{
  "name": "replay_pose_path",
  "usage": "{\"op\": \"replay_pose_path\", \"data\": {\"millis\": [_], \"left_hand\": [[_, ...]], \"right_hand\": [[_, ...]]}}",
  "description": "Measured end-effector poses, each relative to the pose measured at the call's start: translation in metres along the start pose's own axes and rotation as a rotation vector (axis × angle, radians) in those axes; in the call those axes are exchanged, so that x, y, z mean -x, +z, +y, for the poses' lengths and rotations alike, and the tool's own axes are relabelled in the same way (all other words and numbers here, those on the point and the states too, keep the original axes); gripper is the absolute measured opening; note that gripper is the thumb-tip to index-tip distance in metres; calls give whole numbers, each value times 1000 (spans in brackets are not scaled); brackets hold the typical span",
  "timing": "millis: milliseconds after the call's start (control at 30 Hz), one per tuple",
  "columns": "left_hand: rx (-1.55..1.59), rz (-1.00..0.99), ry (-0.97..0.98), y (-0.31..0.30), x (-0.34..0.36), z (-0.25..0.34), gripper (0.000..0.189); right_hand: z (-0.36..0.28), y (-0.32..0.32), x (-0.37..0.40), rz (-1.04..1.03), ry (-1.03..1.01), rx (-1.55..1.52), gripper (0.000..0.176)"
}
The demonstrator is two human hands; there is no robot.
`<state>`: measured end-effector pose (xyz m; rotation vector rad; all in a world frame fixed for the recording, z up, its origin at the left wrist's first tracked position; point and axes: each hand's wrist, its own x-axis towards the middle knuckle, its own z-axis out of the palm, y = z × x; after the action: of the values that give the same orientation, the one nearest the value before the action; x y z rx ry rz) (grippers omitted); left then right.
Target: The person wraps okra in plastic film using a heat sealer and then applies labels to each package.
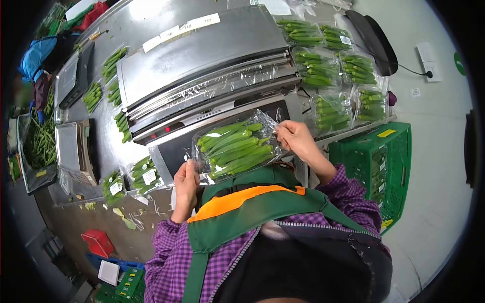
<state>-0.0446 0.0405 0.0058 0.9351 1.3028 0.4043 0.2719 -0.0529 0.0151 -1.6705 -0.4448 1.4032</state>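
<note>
A tray of okra [235, 147] in clear plastic film is held level in front of my apron, over the dark plate of the wrapping machine [197, 65]. My left hand [186, 188] grips the tray's near left corner, thumb on top and the fingers partly hidden. At the opposite end, my right hand [298, 144] pinches the loose film between thumb and fingertips. The film is gathered and wrinkled there. Left of my left hand lie two labelled okra packs [145, 175].
Several wrapped okra packs [331, 108] stand at the right. Below them is a green crate [406, 166] with packs inside. Scales [73, 146] and a bin of loose okra [40, 146] are at the left, near another person in a blue garment [38, 53].
</note>
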Motion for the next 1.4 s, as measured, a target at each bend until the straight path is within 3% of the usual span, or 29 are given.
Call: {"op": "replay_pose_path", "data": {"millis": [33, 167, 267, 333, 400, 433, 467, 500, 533, 567, 600, 667, 800, 867, 933, 967, 1000, 1033, 1067, 1100, 1133, 1200, 1333, 1400], "left_hand": [[100, 133, 47, 10, 0, -10, 30], [151, 345, 91, 3, 1, 1, 26], [112, 373, 64, -25, 19, 8, 24], [56, 317, 19, -35, 29, -19, 27], [-247, 280, -96, -30, 26, -50, 28], [-201, 180, -227, -20, 26, -58, 28], [-291, 88, -192, -11, 18, -70, 29], [-314, -26, 23, -12, -3, -110, 27], [-351, -207, 266, -15, -29, -150, 24], [-193, -361, 208, -2, -26, -137, 24], [-29, -477, 132, 13, -18, -116, 24], [206, -628, 66, 37, -8, -84, 24], [507, -691, 135, 69, 16, -27, 24], [584, -671, 226, 83, 24, -2, 25], [551, -529, 300, 86, 34, 22, 26], [368, -309, 209, 73, 44, 34, 31], [182, -86, 122, 59, 54, 44, 37], [211, -286, 256, 66, 65, 51, 40], [240, -480, 383, 73, 77, 51, 43], [-54, -498, 332, 60, 74, 48, 48], [-63, -509, 340, 60, 61, 45, 48], [-199, -568, 232, 79, 42, 54, 48], [226, -512, -14, 142, 27, 86, 50], [293, -413, 67, 175, 15, 112, 52]], "right_hand": [[1, 7, 3, 74, -22, -37, 20], [6, 5, 4, 251, -114, -56, 23], [-2, -4, 27, 241, -14, -94, 24], [23, -13, 32, 234, 20, -12, 24], [59, -17, 35, 142, 222, 11, 22], [73, -4, 37, 156, 273, -15, 22], [97, -8, 27, -25, 258, 119, 26], [98, 3, 21, -155, 309, 55, 31], [106, 14, 19, -234, 322, -237, 33], [112, 22, 19, -304, 324, -530, 36], [90, 30, 28, -412, 102, -319, 40], [75, 38, 39, -553, -115, -315, 39], [77, 28, 64, -745, -129, -618, 39], [118, 17, 66, -769, -50, -785, 39], [292, 8, 28, -719, 521, -1494, 39], [335, 6, 17, -688, 655, -1660, 40], [277, 14, 28, -834, 229, -1353, 40], [206, 23, 42, -800, -266, -901, 39], [132, 33, 57, -646, -622, -629, 39], [47, 18, 75, -911, -305, -828, 44], [35, 11, 77, -906, -321, -829, 44], [19, -4, 83, -646, -270, -745, 42], [4, -33, 79, -163, -145, -576, 37], [6, -74, 44, -280, -294, -966, 36]]}}
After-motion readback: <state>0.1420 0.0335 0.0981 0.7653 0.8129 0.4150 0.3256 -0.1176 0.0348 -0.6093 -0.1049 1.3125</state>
